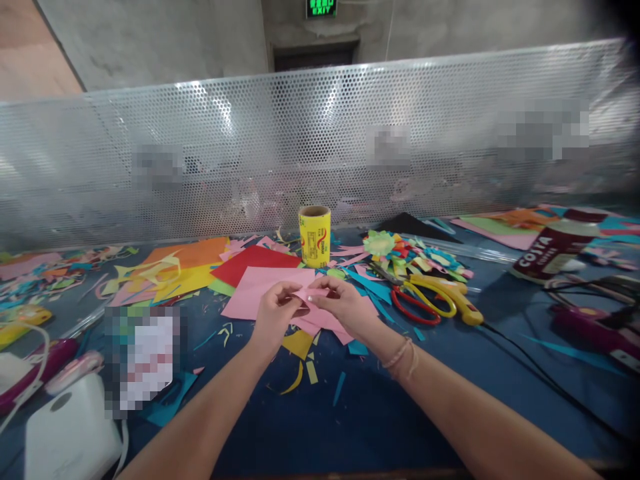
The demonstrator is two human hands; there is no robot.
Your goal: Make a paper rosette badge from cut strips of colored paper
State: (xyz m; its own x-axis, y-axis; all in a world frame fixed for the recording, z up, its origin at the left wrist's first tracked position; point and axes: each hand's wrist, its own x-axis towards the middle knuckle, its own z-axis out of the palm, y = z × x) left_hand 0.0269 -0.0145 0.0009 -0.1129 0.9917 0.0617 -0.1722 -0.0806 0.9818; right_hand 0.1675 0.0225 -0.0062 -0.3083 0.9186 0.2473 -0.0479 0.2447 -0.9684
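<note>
Between my two hands is a small piece of pink paper (pixel 306 293), pinched by the fingers of both. My left hand (pixel 278 311) grips it from the left, thumb and fingertips together. From the right, my right hand (pixel 341 301) holds it the same way, a band around that wrist. Just beneath and behind them lie larger pink sheets (pixel 250 293), partly hidden by the hands. A red sheet (pixel 255 261) sticks out behind the pink. Beyond the hands a yellow cardboard tube (pixel 315 241) stands upright.
Right of my hands lie scissors (pixel 416 313) with red and yellow handles, a yellow corded glue gun (pixel 463 303) and a heap of colourful paper flowers (pixel 405 252). A Costa bottle (pixel 555 247) leans farther right. A white device (pixel 73 427) sits front left. A perforated metal screen (pixel 290 147) closes the back.
</note>
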